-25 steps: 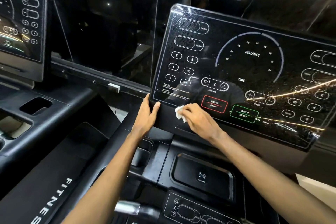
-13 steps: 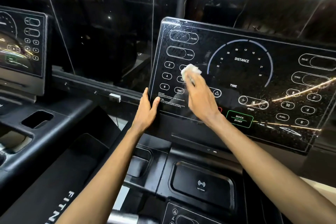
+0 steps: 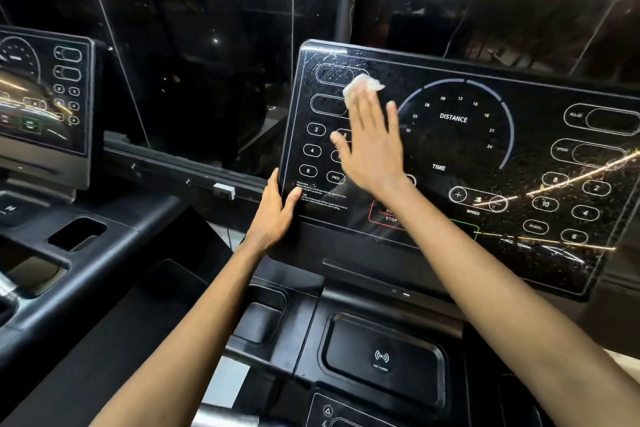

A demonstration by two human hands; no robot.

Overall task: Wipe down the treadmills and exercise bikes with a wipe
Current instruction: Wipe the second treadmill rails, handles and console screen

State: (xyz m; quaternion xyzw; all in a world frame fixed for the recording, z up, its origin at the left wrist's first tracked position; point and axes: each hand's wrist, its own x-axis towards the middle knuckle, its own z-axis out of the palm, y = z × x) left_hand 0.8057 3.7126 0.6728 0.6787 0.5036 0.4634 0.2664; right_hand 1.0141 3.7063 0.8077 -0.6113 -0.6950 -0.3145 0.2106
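Note:
A black glossy treadmill console panel (image 3: 485, 156) with white dials and buttons stands in front of me, speckled with droplets. My right hand (image 3: 372, 146) lies flat against its upper left part, fingers straight, pressing a crumpled white wipe (image 3: 360, 88) under the fingertips. My left hand (image 3: 275, 210) holds the panel's lower left edge, thumb on the front face and fingers behind it.
A second treadmill console (image 3: 41, 94) stands to the left. Below the panel lie a black tray with a wireless charging pad (image 3: 381, 357), a cup holder (image 3: 259, 319) and a metal handlebar (image 3: 221, 418). Dark glass fills the background.
My right hand with the wipe has slid up the panel from the bottom edge near the pause button to the upper left corner, fingers flattening. The left hand stays on the edge.

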